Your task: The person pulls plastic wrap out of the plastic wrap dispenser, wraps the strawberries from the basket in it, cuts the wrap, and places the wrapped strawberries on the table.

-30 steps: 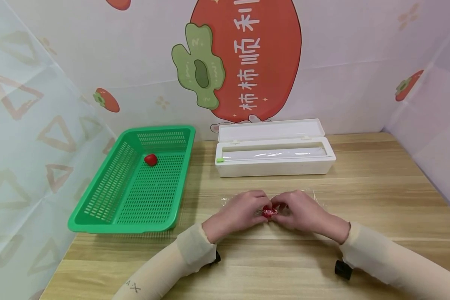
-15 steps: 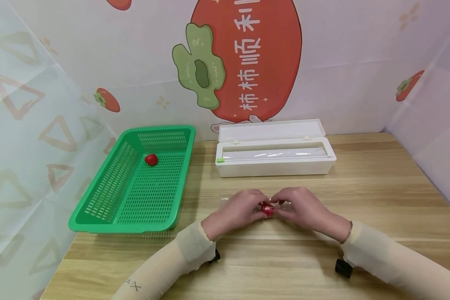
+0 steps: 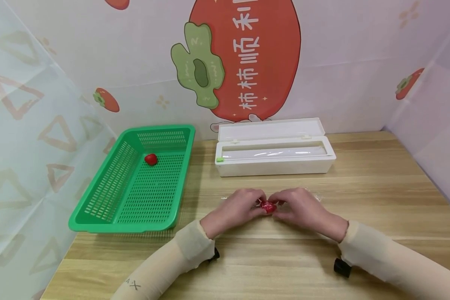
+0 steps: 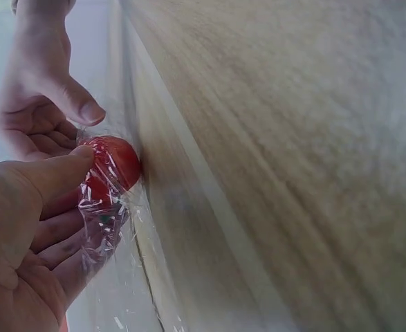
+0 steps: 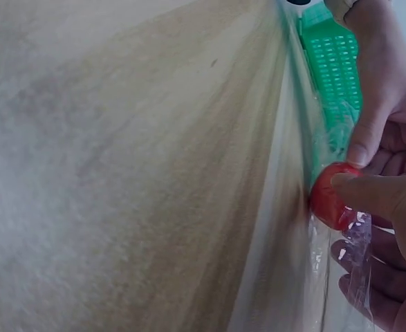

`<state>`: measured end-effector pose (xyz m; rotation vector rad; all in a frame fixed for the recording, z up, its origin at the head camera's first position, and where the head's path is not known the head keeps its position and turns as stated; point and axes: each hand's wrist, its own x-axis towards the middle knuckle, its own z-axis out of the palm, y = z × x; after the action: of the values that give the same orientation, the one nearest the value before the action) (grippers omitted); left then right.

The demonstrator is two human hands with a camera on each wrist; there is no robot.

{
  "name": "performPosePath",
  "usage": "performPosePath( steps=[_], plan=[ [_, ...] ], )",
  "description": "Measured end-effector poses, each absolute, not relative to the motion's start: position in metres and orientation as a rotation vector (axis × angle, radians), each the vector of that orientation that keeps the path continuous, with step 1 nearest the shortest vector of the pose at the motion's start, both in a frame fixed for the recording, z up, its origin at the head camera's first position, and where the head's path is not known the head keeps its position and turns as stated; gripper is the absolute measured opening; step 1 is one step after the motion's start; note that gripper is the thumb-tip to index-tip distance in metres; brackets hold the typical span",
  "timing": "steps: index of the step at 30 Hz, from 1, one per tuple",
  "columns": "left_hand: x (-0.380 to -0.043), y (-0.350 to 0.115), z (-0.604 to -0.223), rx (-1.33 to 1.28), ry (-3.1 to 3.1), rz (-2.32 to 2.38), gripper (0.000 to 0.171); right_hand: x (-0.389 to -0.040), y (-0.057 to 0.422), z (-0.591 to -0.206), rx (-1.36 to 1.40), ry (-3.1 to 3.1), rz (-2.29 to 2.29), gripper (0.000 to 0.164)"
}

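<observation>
A small round red fruit (image 3: 268,207), shiny and with a speck of green visible in the left wrist view, sits low over the table between both hands. Clear cling film (image 4: 106,242) wraps over it and trails off in creases. My left hand (image 3: 240,210) pinches the fruit through the film, thumb on top and fingers spread behind. From the other side, my right hand (image 3: 303,208) lays its thumb on the fruit (image 5: 334,200), fingers curving behind it and the film (image 5: 358,256). The fingertips of both hands nearly meet around it.
A green plastic basket (image 3: 172,200) on the left holds another red fruit (image 3: 151,159). Behind the hands stands a white cling film box (image 3: 273,168), lid raised, with a roll inside and a green slider (image 3: 220,160). A printed cloth wall (image 3: 341,96) closes off the back.
Both hands stay at the same spot while their fingers shift on the fruit. The right fingers have extended a little, and the fruit has turned and moved slightly away from the body.
</observation>
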<state>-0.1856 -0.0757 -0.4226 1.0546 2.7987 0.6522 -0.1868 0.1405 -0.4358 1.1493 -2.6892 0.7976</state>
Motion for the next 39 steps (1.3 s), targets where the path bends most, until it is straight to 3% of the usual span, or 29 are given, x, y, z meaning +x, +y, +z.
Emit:
performPosePath(
  steps=[9,19,28,34,39],
  plan=[
    [-0.184,-0.077,-0.424,1.068,2.883,0.554,0.02,-0.19,0.138,-0.44,1.114,-2.674,0.835,0.022],
    [-0.18,-0.075,-0.422,1.253,2.959,0.444,0.025,-0.194,0.141,-0.435,1.059,-2.84,0.998,0.018],
    [-0.184,-0.071,-0.425,1.167,2.944,0.435,0.018,-0.197,0.143,-0.434,1.022,-2.816,0.838,0.027],
    [-0.186,-0.071,-0.425,1.098,2.946,0.47,0.019,-0.193,0.14,-0.43,1.086,-2.722,0.766,0.021],
    [-0.188,-0.072,-0.424,1.033,2.93,0.522,0.017,-0.19,0.137,-0.431,1.13,-2.701,0.689,0.03]
  ],
)
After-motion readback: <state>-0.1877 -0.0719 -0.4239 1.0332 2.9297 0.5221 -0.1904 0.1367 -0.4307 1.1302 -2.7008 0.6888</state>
